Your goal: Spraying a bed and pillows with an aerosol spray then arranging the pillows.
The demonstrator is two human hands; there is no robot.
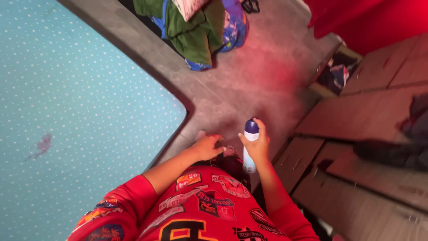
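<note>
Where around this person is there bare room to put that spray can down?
Bare grey floor lies ahead of the right hand holding the spray can, between the clothes pile and the wooden drawers. The blue dotted mattress beside the left hand is bare too. The drawer tops at right hold dark clothing and look crowded.

Grey floor point(263, 76) between a blue dotted mattress point(80, 111) and wooden drawers point(356, 147), under reddish light.

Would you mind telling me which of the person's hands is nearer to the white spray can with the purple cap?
The right hand is nearer: it grips the spray can upright. The left hand is beside it to the left, apart from the can.
</note>
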